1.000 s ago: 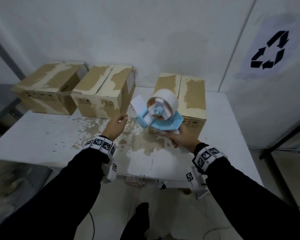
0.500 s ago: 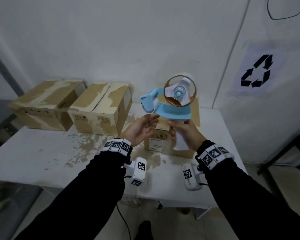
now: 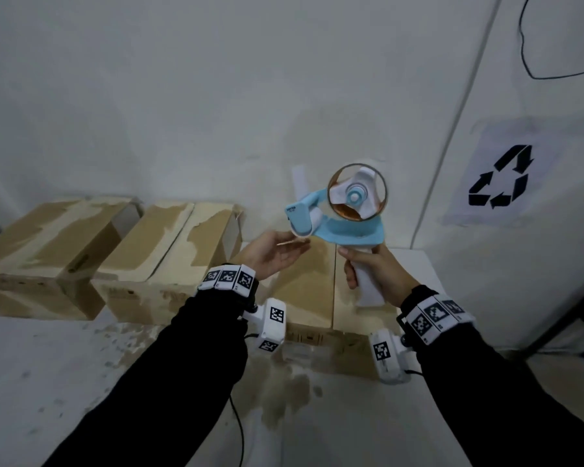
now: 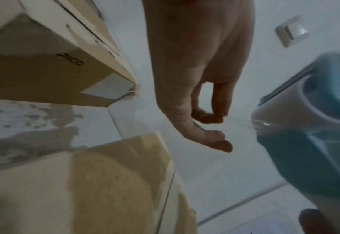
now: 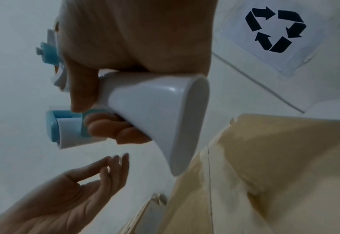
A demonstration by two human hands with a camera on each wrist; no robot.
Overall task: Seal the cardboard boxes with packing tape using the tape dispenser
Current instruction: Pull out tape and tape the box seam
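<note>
My right hand (image 3: 349,267) grips the white handle (image 5: 155,114) of the blue and white tape dispenser (image 3: 351,227) and holds it upright in the air. Its tape roll (image 3: 357,192) faces me. My left hand (image 3: 292,242) lies palm up just under the dispenser's front roller (image 5: 68,133), fingers fairly straight and holding nothing I can make out. Three cardboard boxes stand on the table: the left box (image 3: 48,237), the middle box (image 3: 169,244), and the right box (image 3: 311,288) directly below both hands, its flaps lying flat with a centre seam.
The white table (image 3: 64,382) is stained and peeling. A white wall rises right behind the boxes, with a recycling sign (image 3: 499,176), a hanging cable (image 3: 536,72) and a light switch (image 4: 292,31). A dark frame (image 3: 580,315) stands at the right.
My right hand has lifted the dispenser from the right box up into the air. The left hand has risen from the table to just under the dispenser's front end.
</note>
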